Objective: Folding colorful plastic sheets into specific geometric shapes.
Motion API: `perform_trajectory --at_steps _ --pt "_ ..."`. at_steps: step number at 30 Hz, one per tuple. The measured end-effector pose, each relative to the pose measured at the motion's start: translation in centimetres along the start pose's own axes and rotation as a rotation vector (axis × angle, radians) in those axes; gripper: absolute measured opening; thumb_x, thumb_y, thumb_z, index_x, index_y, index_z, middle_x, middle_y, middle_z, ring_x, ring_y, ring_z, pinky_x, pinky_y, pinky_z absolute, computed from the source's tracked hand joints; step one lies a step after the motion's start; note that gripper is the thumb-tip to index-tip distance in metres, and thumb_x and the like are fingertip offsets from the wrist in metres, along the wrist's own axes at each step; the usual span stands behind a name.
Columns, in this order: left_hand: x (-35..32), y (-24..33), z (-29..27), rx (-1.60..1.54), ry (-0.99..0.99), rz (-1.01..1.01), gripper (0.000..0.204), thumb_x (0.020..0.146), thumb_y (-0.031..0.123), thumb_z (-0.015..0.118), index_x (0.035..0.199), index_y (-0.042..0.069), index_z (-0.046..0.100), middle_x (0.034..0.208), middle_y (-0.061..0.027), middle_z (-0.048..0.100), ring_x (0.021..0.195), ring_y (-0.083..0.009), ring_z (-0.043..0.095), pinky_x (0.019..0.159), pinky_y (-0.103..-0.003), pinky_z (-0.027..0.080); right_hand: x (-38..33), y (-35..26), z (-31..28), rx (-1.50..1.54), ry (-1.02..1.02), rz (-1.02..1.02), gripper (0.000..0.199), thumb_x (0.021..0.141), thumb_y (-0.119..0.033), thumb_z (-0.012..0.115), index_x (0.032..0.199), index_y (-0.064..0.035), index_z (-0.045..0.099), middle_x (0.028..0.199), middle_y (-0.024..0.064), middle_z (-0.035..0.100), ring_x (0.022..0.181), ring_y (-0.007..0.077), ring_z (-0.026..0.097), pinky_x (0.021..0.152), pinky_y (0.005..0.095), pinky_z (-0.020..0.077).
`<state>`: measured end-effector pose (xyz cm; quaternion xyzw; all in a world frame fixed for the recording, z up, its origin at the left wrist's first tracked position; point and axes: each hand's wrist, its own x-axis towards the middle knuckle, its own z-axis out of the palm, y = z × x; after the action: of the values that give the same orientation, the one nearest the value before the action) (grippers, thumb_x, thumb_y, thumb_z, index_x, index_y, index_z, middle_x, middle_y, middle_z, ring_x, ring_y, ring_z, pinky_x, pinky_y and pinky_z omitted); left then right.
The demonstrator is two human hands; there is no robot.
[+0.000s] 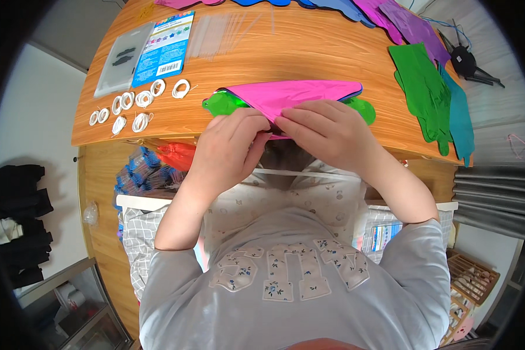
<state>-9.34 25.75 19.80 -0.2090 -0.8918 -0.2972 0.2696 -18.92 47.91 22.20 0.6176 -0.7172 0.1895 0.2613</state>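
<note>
At the table's front edge lies a folded stack of flat foil balloons, a shiny pink foil balloon [297, 90] on top. A green foil balloon [361, 109] pokes out beneath it at both ends. My left hand [230, 143] pinches the pink foil's near edge, thumb and fingers bent together. Beside it, my right hand [335, 131] has its fingers bent down over the same edge, the tips close to my left fingers. Under the fingers, a dark strip shows; what exactly lies there is hidden.
Several white ribbon coils [144, 98] sit at the left, by a blue printed card [164, 46], a clear bag [114, 70] and clear straws [216, 35]. More green foil [420, 87] hangs over the right edge near a black stand [465, 61]. Blue packets [137, 172] lie below left.
</note>
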Motion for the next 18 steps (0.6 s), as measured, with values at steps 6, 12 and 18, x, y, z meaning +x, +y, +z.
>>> perform_trajectory --at_steps 6,12,18 --pt "-0.4 0.1 -0.2 -0.089 0.014 -0.099 0.029 0.082 0.0 0.08 0.106 0.005 0.064 0.101 -0.0111 0.068 0.084 -0.0263 0.069 0.067 -0.035 0.054 -0.6 -0.2 0.4 0.201 -0.088 0.14 0.027 0.08 -0.007 0.08 0.106 -0.0081 0.077 0.107 0.0058 0.074 0.096 0.0262 0.071 0.082 0.0372 0.0592" --pt "-0.6 0.2 -0.8 0.063 0.024 -0.062 0.026 0.079 0.011 0.085 0.101 0.009 0.071 0.099 -0.0056 0.07 0.087 -0.024 0.069 0.079 -0.036 0.053 -0.8 -0.7 0.8 0.282 -0.044 0.245 0.022 0.083 -0.007 0.079 0.105 -0.007 0.077 0.11 0.0067 0.074 0.096 0.0272 0.071 0.082 0.0369 0.0588" --pt "-1.4 -0.3 -1.2 0.224 -0.002 0.038 0.026 0.077 0.023 0.085 0.101 0.015 0.079 0.101 0.0007 0.075 0.095 -0.02 0.07 0.095 -0.038 0.048 -1.0 -1.1 1.0 0.29 -0.024 0.294 0.02 0.084 -0.005 0.078 0.105 -0.0053 0.076 0.113 0.0078 0.073 0.097 0.0281 0.071 0.083 0.0374 0.0587"
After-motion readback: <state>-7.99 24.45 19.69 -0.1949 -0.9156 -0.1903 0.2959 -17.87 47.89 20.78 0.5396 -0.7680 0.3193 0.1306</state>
